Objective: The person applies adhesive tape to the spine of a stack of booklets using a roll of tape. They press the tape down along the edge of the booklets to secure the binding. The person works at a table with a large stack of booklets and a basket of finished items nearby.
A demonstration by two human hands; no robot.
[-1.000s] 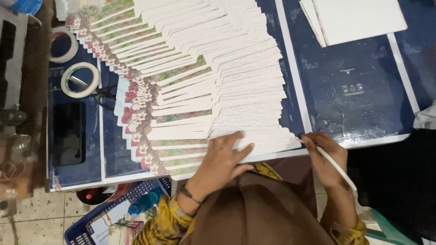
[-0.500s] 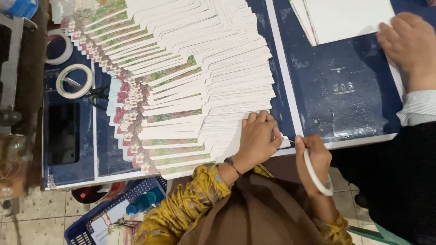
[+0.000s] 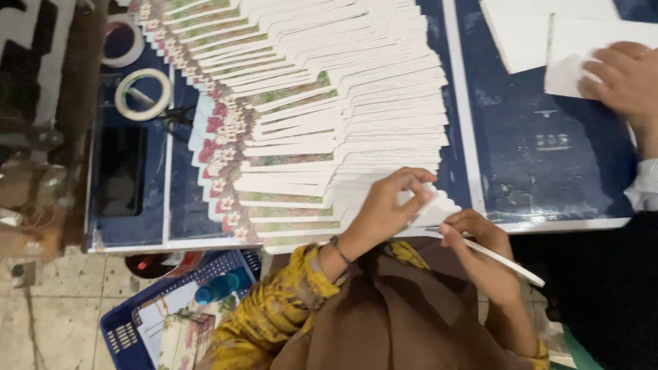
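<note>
A: Head view looks straight down on a blue table (image 3: pixel 548 144) covered by a long fan of overlapping white cards with floral edges (image 3: pixel 322 116). Where do the person's hands sit against it?

B: Both are at the near end of the fan. The left hand (image 3: pixel 391 205) rests on the last cards, fingers curled and pinching the edge of the nearest card (image 3: pixel 439 209). The right hand (image 3: pixel 480 250) is just beside it, below and to the right, closed around a thin white strip (image 3: pixel 507 262).

A: Which way do the cards run?

B: Their long axes lie roughly left to right across the frame, slightly tilted, each one stepped toward the person. The strip's long axis slants from the right hand's fingertips down toward the lower right (its far end hangs off the table edge).

A: So which hand is nearer the fan?

B: The left, already touching it. The right hand's fingertips nearly meet the left's at the corner of that nearest card.

A: Anything else about?

B: Two tape rolls (image 3: pixel 142 94) and a dark phone (image 3: pixel 118 179) lie left of the fan. A blue basket (image 3: pixel 137 329) stands on the floor below. Another person's hand (image 3: pixel 620 79) presses a white sheet (image 3: pixel 576 58) at the upper right, well apart.
</note>
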